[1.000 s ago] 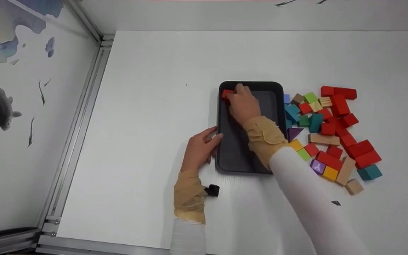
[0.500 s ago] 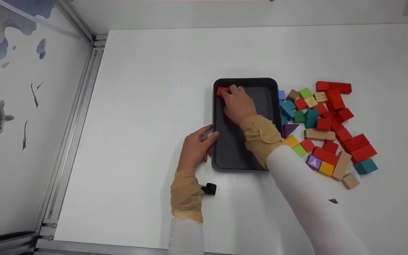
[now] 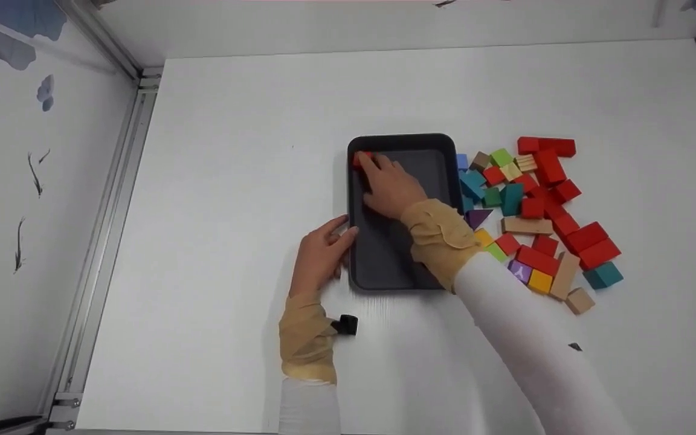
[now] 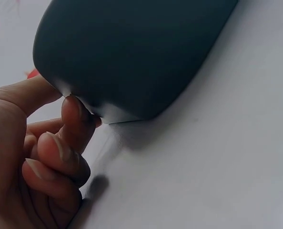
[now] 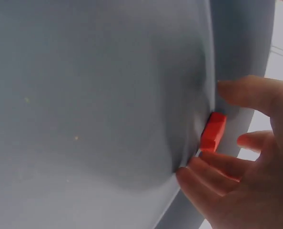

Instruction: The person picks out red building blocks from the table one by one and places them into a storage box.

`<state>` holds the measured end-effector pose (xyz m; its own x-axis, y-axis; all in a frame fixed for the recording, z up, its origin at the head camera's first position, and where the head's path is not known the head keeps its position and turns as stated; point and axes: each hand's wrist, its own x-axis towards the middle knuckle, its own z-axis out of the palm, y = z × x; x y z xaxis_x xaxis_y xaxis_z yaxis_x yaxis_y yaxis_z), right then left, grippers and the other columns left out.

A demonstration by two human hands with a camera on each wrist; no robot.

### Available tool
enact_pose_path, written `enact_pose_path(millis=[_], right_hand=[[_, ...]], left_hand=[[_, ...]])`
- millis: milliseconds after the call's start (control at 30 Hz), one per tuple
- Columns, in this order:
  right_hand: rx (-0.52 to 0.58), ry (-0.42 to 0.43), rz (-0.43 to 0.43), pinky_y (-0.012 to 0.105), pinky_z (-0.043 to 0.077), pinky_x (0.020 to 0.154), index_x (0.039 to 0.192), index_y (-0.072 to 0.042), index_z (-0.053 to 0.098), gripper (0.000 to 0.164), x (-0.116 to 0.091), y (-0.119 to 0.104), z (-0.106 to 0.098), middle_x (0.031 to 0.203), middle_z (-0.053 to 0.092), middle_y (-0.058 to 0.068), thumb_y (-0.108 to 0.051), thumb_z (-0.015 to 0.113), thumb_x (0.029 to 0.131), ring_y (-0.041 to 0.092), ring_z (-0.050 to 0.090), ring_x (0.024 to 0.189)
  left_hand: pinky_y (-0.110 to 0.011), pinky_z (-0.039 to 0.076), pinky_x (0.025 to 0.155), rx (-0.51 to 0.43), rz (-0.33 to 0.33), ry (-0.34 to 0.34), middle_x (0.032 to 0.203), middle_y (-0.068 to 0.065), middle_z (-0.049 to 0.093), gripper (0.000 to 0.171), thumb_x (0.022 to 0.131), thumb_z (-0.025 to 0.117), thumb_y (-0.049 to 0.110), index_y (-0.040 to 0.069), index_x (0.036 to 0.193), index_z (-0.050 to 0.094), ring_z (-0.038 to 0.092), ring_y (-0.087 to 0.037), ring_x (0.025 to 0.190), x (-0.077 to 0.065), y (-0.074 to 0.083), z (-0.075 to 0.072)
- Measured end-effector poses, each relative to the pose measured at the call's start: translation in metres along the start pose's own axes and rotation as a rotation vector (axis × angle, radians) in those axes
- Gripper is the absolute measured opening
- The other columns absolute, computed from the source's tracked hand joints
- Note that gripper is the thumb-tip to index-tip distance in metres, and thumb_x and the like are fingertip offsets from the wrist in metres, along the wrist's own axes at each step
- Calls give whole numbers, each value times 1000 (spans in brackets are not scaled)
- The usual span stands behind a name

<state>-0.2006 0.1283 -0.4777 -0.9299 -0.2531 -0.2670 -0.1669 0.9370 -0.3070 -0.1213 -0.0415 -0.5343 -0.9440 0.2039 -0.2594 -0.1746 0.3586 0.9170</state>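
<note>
One red block (image 5: pixel 214 131) at eleven o'clock in tray (image 3: pixel 387 263), which left hand (image 3: pixel 316 257) grips, wants relaxed right hand (image 3: pixel 394 188) touching gently.

Head cam's up high & furthest back, looking fwd/down over the table (image 3: pixel 221 241), tray (image 3: pixel 384 260) just off ctr twd 3 o'clock. L wrist cam's v close, facing the tray's outer wall at 12, L hand (image 3: pixel 318 257) at 8. R wrist cam's inside the tray basically, R hand (image 3: pixel 393 188) at 4; shares the red block (image 5: pixel 213 131) w/ head.
</note>
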Motion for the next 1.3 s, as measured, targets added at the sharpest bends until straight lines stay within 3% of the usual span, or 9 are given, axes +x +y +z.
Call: enact_pose_path(millis=[200,467,633,800,1000,1300], right_hand=[[40,39,-13,45,36,94,141,-16,25,62,-18,8,-18,143,22,15,-28,54,88,31,32,125],[144,31,-4,42,38,93,137,-18,36,53,-45,23,-40,132,43,8,-33,53,89,23,47,114],[268,126,-4,35,46,81,128,-16,48,41,-67,36,-43,112,58,4,-30,53,89,16,55,96],[355,227,30,32,48,74,122,-18,54,35,-89,52,-46,103,60,0,-31,52,90,15,54,86],[410,329,54,32,47,72,121,-19,55,35,-111,76,-50,100,60,-1,-33,52,89,14,54,85],[487,361,168,35,45,77,125,-23,51,42,-139,101,-48,107,58,-4,-41,52,87,13,52,93]], left_hand=[[-34,42,39,-29,-20,26,60,-5,56,49,80,57,52,33,124,50,46,-21,39,-1,0,-1],[-35,43,40,-49,-8,31,63,-4,58,51,77,58,56,35,123,51,46,-21,41,0,2,-3],[-34,43,40,-38,-4,28,64,-4,58,54,76,57,59,34,123,51,45,-20,40,-1,1,-3],[-32,42,40,-28,-15,16,62,-5,56,54,76,57,59,35,124,50,45,-21,40,-1,0,0],[-32,42,39,-15,3,21,61,-5,55,54,77,56,58,33,125,50,45,-20,39,1,2,1],[-33,41,38,-21,-1,40,60,-5,55,51,77,57,57,34,122,52,43,-18,36,-1,2,2]])
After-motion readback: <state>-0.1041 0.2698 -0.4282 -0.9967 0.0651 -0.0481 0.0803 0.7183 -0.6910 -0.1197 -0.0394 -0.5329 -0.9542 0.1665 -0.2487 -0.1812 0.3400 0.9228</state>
